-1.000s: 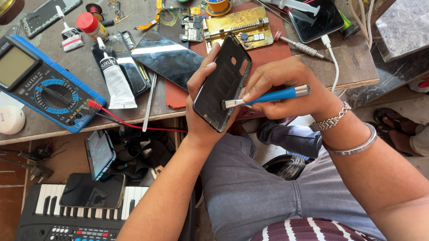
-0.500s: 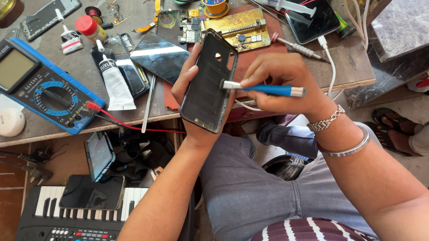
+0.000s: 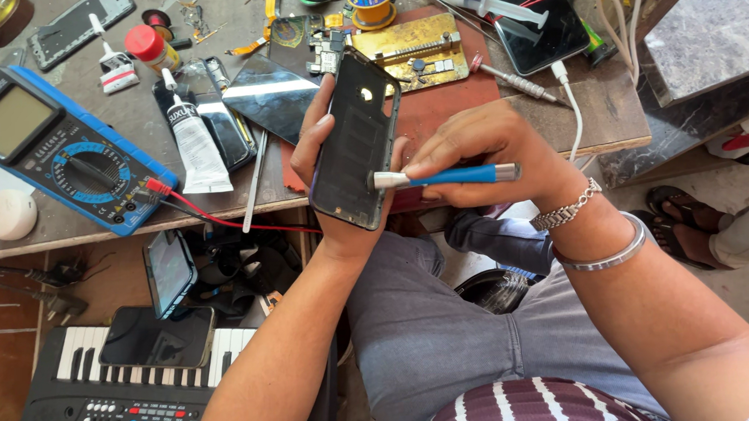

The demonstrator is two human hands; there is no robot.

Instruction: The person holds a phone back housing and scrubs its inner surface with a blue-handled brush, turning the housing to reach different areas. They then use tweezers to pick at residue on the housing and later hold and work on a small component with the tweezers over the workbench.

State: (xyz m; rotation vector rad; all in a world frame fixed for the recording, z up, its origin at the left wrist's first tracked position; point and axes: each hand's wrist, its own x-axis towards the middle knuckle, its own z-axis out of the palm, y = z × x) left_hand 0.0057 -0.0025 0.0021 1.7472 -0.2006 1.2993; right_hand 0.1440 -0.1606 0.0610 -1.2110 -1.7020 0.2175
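Cluttered workbench (image 3: 68, 231) beneath, the left hand (image 3: 339, 195) has tilted its gripped phone (image 3: 356, 143) more upright over it, while the right hand (image 3: 482, 149), fingers closed around a blue-handled screwdriver (image 3: 445, 177), now presses the tip lower on the phone's back.

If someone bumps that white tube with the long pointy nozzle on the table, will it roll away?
Probably not far. The white tube looks flattened toward its bottom end, and it lies beside the blue multimeter, which would likely stop it. It seems soft and squeezable rather than stiff, so a push might dent it. It is likely light, so a small nudge could slide it.
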